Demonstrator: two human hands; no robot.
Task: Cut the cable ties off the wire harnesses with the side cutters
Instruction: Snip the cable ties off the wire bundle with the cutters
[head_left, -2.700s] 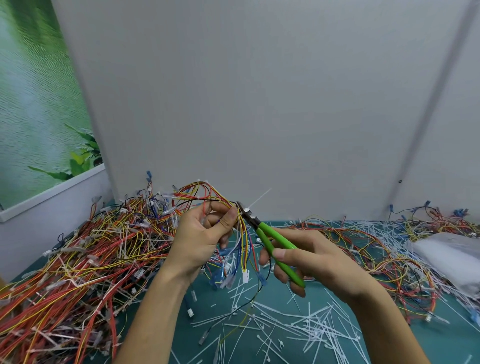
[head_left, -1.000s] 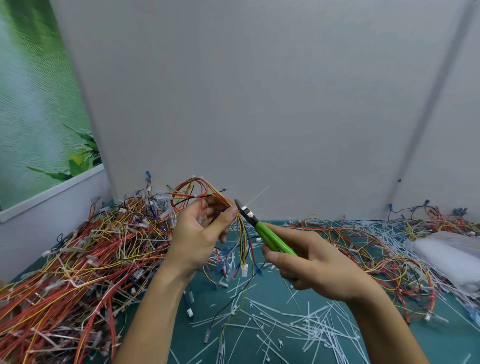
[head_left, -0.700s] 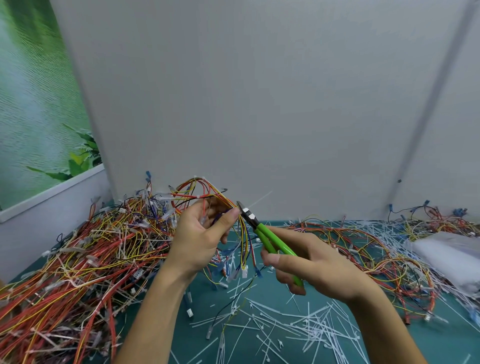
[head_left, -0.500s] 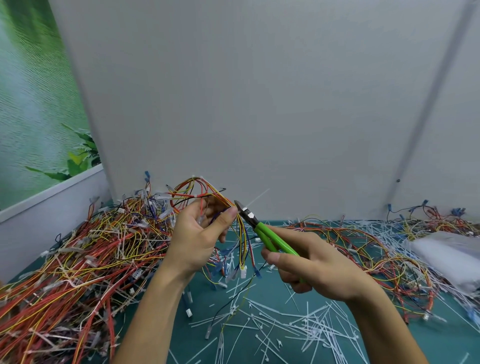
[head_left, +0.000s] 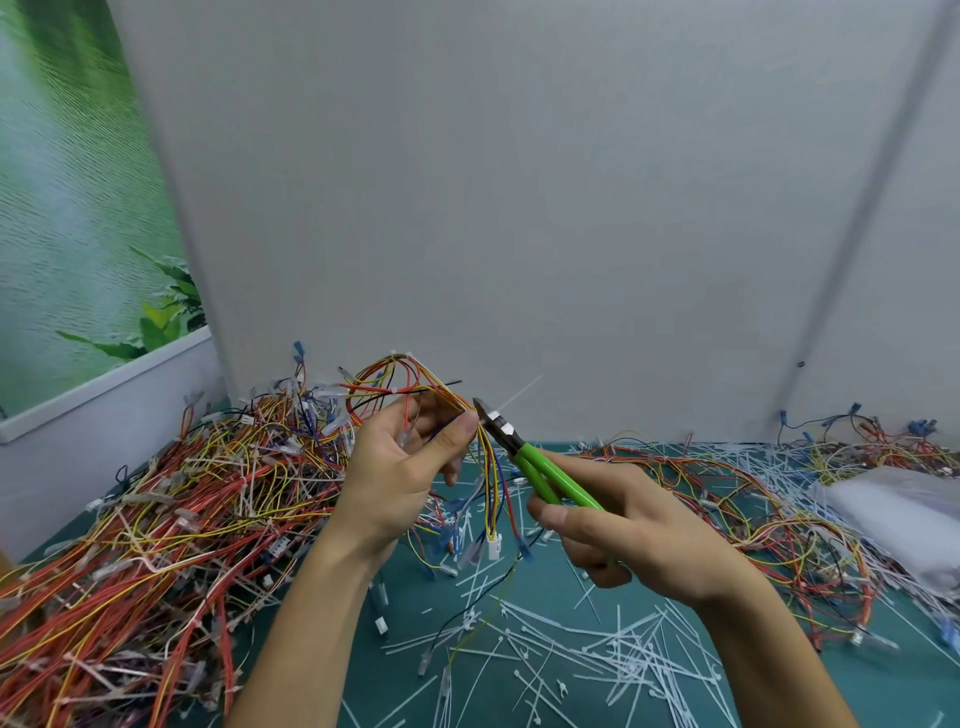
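Harness pile (head_left: 156, 519) lying left on tabletop (head_left: 410, 680). Left hand (head_left: 400, 478), grip curled, pinching raised wire harness (head_left: 415, 384). Side cutters (head_left: 524, 457) nosing at its cable tie (head_left: 519, 392). Right hand (head_left: 639, 530), grip wrapping green handles. Step: cutting. Next: squeezing cleanly, sparing wires.

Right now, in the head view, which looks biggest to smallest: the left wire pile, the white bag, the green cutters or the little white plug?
1. wire pile
2. white bag, partly out of frame
3. green cutters, nearer the camera
4. white plug
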